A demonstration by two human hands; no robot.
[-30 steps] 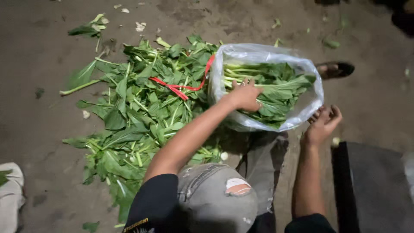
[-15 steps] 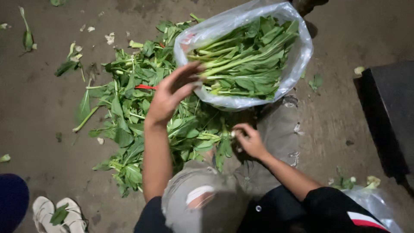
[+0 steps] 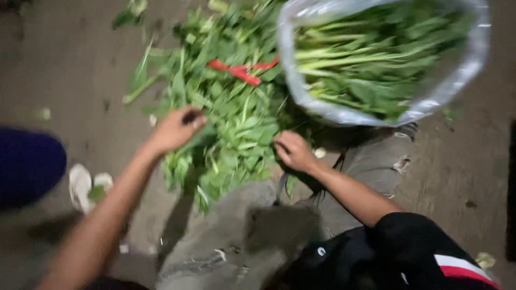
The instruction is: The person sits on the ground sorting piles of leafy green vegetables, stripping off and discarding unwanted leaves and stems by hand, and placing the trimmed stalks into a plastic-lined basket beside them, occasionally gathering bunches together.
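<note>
A loose pile of leafy greens (image 3: pixel 231 113) lies on the concrete floor, and a red band (image 3: pixel 242 70) rests on top of it. My left hand (image 3: pixel 174 129) reaches into the pile's left side with its fingers curled around some leaves. At the pile's near edge my right hand (image 3: pixel 293 150) has its fingers closed into the stems. A clear plastic bag (image 3: pixel 457 80) packed with more greens stands at the upper right, just beyond my right hand. The picture is blurred by motion.
My knees in torn grey trousers (image 3: pixel 242 231) are below the pile. A white shoe (image 3: pixel 80 182) and a dark blue shape (image 3: pixel 27 166) sit at the left. Stray leaves (image 3: pixel 129 13) lie on the floor, and a dark object (image 3: pixel 510 188) stands at the right edge.
My left hand has come down from the bag's rim to the pile's left side. My right hand has shifted slightly along the near edge. The view has tilted and moved closer.
</note>
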